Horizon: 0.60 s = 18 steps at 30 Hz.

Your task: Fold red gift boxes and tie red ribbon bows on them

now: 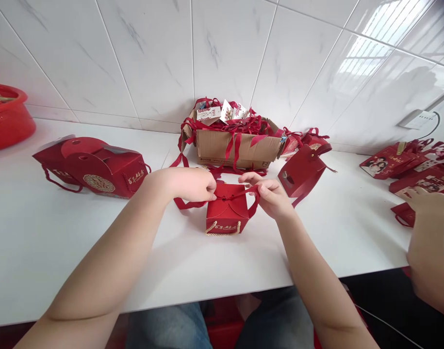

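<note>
Sitting between 2 hands (197, 185) (275, 198): red box (227, 212).

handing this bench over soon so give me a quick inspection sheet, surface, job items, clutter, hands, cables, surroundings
surface: white table, ribbon trailing on it
job items: small red box with a rope handle, red ribbon across its top
clutter: cardboard box heaped with ribbons and cards; red boxes on both sides; red basket at far left
hands: left hand and right hand both pinch the ribbon
cables: dark cord by the wall socket; thin white line below the table edge, right
surroundings: tiled wall behind; another person's hand at right
</note>
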Available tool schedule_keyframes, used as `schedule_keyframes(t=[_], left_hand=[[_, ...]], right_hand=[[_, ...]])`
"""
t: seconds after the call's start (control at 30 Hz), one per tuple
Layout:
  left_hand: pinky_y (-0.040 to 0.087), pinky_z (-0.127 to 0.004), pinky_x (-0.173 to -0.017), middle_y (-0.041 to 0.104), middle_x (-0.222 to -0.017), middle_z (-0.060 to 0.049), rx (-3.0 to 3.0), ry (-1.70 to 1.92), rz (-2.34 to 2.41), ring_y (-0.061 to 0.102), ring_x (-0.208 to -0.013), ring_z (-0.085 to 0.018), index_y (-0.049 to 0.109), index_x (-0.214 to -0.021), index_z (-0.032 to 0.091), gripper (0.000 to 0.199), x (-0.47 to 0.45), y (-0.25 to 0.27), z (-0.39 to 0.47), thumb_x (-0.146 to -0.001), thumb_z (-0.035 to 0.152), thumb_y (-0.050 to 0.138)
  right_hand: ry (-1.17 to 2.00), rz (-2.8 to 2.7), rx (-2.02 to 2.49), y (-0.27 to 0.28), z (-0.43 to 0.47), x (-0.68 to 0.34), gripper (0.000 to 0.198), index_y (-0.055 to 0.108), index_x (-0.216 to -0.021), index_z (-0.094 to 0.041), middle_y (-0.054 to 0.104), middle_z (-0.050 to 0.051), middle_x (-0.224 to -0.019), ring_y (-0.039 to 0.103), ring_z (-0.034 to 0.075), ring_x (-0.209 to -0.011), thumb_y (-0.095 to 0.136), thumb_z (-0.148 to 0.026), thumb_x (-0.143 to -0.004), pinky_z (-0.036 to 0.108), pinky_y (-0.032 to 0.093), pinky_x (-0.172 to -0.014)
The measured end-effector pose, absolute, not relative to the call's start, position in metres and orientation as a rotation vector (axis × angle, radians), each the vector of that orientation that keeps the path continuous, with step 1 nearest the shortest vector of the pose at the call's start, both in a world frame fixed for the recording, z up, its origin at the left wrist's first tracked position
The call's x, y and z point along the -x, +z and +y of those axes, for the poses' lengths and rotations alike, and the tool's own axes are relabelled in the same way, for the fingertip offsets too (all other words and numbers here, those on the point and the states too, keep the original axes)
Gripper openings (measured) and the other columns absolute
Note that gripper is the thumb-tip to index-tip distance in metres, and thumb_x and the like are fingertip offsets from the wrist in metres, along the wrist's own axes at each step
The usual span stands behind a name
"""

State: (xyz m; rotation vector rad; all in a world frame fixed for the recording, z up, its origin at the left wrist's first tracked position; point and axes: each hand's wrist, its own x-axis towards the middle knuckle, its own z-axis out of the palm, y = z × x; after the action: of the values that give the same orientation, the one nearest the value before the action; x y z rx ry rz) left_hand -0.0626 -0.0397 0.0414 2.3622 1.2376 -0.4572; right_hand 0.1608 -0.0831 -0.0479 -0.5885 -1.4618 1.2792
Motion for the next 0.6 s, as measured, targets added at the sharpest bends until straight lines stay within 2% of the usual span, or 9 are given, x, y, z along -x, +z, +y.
schedule_keyframes(t=[0.13, 0.27, 0.43, 0.6], left_hand=[[0.03, -0.03, -0.046, 0.057, -0.065, -0.003, -2.368, -0.462, 1.238, 0.04, -0.047, -0.014, 0.05, -0.062, 0.022, 0.031, 0.062, 0.042, -0.041, -0.079, 0.047, 0.048], [0.031, -0.03, -0.046, 0.06, -0.067, -0.004, -2.36, -0.458, 1.258, 0.043, -0.047, -0.014, 0.052, -0.062, 0.021, 0.03, 0.061, 0.043, -0.044, -0.079, 0.046, 0.048], [0.033, -0.03, -0.047, 0.064, -0.07, -0.005, -2.377, -0.469, 1.249, 0.049, -0.051, -0.016, 0.054, -0.063, 0.022, 0.03, 0.06, 0.043, -0.046, -0.08, 0.045, 0.047], [0.033, -0.03, -0.046, 0.065, -0.071, -0.005, -2.402, -0.482, 1.23, 0.052, -0.051, -0.016, 0.055, -0.063, 0.022, 0.032, 0.059, 0.042, -0.048, -0.082, 0.046, 0.044]], right_hand=[[1.278, -1.388, 0.617, -0.046, -0.087, -0.15, 0.021, 0.077, -0.085, -0.031, 0.068, 0.002, -0.115, 0.061, 0.021, -0.11, 0.061, -0.043, -0.089, 0.037, 0.052, -0.09], [1.276, -1.352, 0.642, -0.046, -0.092, -0.148, 0.015, 0.076, -0.096, -0.033, 0.074, 0.001, -0.103, 0.066, 0.019, -0.102, 0.066, -0.038, -0.086, 0.038, 0.052, -0.094], [1.251, -1.28, 0.699, -0.049, -0.094, -0.141, 0.012, 0.076, -0.091, -0.032, 0.075, 0.0, -0.094, 0.069, 0.017, -0.089, 0.07, -0.037, -0.083, 0.036, 0.055, -0.087], [1.133, -1.162, 0.811, -0.052, -0.093, -0.136, 0.013, 0.077, -0.083, -0.031, 0.074, -0.001, -0.085, 0.067, 0.016, -0.083, 0.079, -0.038, -0.072, 0.032, 0.056, -0.079]])
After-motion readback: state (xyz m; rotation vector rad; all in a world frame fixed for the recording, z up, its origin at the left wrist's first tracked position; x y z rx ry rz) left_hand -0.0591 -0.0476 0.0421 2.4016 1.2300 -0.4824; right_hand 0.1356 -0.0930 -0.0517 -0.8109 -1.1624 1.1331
